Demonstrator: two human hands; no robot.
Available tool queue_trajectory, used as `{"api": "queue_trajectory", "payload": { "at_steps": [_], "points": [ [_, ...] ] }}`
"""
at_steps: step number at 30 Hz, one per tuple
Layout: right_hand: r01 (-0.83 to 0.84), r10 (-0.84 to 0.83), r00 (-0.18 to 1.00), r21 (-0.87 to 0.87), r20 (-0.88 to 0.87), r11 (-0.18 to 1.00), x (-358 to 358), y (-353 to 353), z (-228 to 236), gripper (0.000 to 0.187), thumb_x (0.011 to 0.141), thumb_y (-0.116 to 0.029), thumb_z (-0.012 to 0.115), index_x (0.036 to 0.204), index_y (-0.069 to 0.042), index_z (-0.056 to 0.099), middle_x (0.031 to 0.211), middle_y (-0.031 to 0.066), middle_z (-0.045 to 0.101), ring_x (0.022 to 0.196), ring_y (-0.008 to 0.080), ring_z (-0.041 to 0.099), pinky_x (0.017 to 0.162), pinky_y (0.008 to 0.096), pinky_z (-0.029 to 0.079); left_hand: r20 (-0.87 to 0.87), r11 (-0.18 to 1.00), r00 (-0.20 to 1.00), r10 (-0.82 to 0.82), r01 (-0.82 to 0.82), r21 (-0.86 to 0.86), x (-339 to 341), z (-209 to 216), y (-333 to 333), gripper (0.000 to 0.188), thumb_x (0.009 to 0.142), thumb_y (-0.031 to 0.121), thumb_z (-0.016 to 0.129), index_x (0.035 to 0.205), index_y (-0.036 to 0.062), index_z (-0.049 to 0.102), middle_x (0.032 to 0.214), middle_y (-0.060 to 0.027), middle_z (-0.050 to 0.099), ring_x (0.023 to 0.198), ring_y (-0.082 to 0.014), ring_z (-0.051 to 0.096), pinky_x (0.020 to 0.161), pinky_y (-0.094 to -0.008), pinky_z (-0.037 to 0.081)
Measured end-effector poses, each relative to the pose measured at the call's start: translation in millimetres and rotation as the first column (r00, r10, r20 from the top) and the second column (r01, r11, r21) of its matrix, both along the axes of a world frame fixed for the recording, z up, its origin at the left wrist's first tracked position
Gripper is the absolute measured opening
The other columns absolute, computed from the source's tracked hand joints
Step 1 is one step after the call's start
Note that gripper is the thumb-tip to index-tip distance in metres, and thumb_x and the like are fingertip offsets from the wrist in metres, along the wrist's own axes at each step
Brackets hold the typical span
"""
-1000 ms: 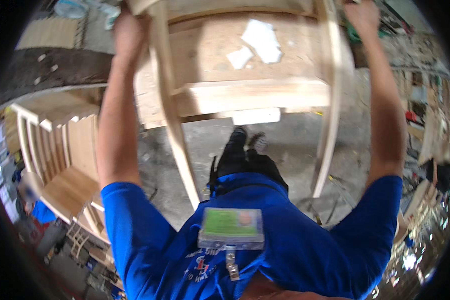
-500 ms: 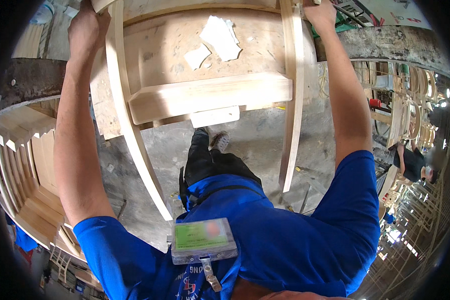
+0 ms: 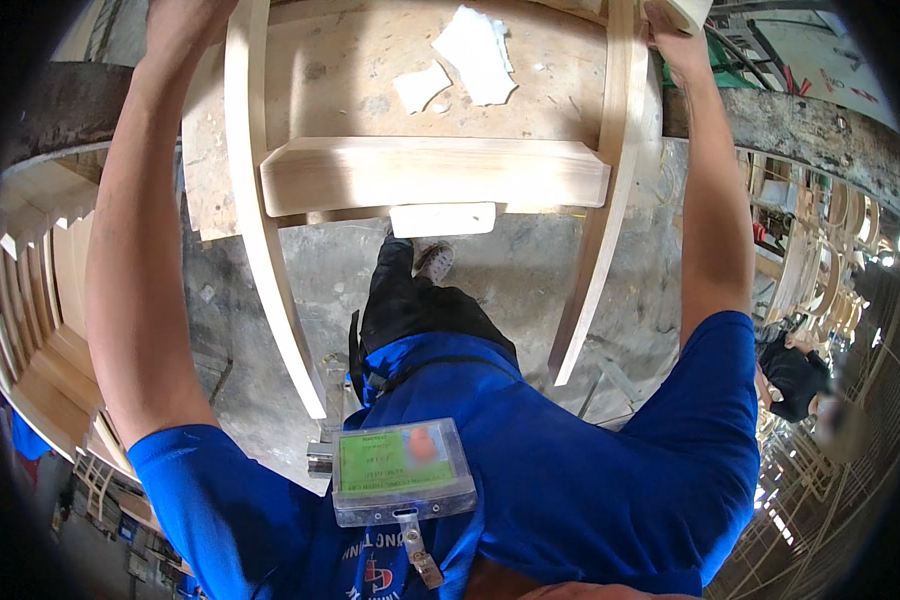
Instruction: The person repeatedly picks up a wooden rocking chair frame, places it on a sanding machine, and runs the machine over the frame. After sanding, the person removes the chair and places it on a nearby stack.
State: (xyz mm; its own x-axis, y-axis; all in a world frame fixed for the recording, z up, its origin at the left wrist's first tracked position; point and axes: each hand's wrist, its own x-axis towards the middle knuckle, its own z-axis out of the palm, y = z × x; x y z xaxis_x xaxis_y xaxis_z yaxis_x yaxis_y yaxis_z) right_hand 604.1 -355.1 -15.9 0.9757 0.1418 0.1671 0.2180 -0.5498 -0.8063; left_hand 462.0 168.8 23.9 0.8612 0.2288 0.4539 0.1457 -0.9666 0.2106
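A pale wooden chair frame spans the upper middle, with two long curved side pieces and a wide crossrail (image 3: 435,178) between them. My left hand (image 3: 182,35) is closed at the top edge beside the left side piece (image 3: 248,150); its fingertips are cut off by the picture's edge. On the other side, my right hand (image 3: 682,48) has its fingers curled around a rounded wooden part (image 3: 686,12) of the frame, next to the right side piece (image 3: 615,130). The lower ends of both side pieces hang past the board toward my body.
A worn wooden board (image 3: 345,75) lies beneath the frame, with torn white scraps (image 3: 478,55) on it. A small pale block (image 3: 442,219) shows below the crossrail. Dark beams (image 3: 815,125) run at both sides. Slatted wooden furniture (image 3: 45,330) stands left; another person (image 3: 795,375) is far right.
The chair frame has turned slightly, so its crossrail now lies more level. My right hand has shifted right and down, my left hand slightly up in view. The white scraps appear farther right.
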Motion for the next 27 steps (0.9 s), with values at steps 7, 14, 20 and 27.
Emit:
{"api": "queue_trajectory", "payload": {
  "at_steps": [7, 14, 20, 27],
  "points": [
    [0.052, -0.025, 0.992, -0.222, 0.123, 0.974, -14.1, -26.9, -7.4, 0.031, 0.092, -0.004, 0.065, 0.123, -0.002, 0.069, 0.115, 0.0107, 0.072, 0.103, 0.0222, 0.066, 0.087, 0.0355, 0.054, 0.014, 0.999, 1.0, 0.025, -0.025, 0.025, -3.4, 8.5, -15.4, 0.036, 0.092, 0.018, 0.056, 0.122, -0.0024, 0.055, 0.096, -0.0342, 0.068, 0.092, -0.0534, 0.066, 0.079, -0.0603, 0.053],
    [0.096, -0.062, 0.992, -0.345, 0.108, 0.934, -1.9, -101.4, 100.8, 0.047, 0.097, -0.015, 0.061, 0.143, -0.004, 0.056, 0.137, 0.0131, 0.064, 0.125, 0.0242, 0.059, 0.109, 0.0349, 0.042, -0.082, 0.996, 0.996, -0.048, 0.041, -0.077, 11.0, -6.4, 3.0, 0.051, 0.093, 0.035, 0.062, 0.134, 0.0047, 0.054, 0.11, -0.0306, 0.07, 0.106, -0.0488, 0.068, 0.089, -0.0568, 0.055],
    [0.099, -0.159, 0.873, 0.153, 0.46, 0.983, -25.1, 29.3, 209.0, 0.047, 0.1, -0.029, 0.049, 0.142, -0.009, 0.051, 0.141, 0.0192, 0.055, 0.136, 0.0362, 0.049, 0.114, 0.0521, 0.039, -0.129, 0.995, 0.991, 0.034, -0.045, -0.09, -16.8, 8.9, -4.1, 0.051, 0.094, 0.035, 0.061, 0.134, 0.004, 0.052, 0.11, -0.0322, 0.069, 0.104, -0.0518, 0.066, 0.088, -0.0578, 0.054],
    [0.322, -0.173, 0.872, -0.27, 0.457, 0.908, -25.2, 72.3, 132.9, 0.074, 0.1, -0.057, 0.045, 0.152, -0.004, 0.044, 0.148, 0.036, 0.044, 0.141, 0.0506, 0.038, 0.113, 0.057, 0.035, -0.193, 0.986, 0.979, 0.066, -0.093, -0.137, -12.2, 16.3, -16.4, 0.043, 0.097, 0.029, 0.053, 0.132, 0.0043, 0.051, 0.113, -0.0336, 0.067, 0.105, -0.0524, 0.065, 0.087, -0.0605, 0.054]
  ]
}}
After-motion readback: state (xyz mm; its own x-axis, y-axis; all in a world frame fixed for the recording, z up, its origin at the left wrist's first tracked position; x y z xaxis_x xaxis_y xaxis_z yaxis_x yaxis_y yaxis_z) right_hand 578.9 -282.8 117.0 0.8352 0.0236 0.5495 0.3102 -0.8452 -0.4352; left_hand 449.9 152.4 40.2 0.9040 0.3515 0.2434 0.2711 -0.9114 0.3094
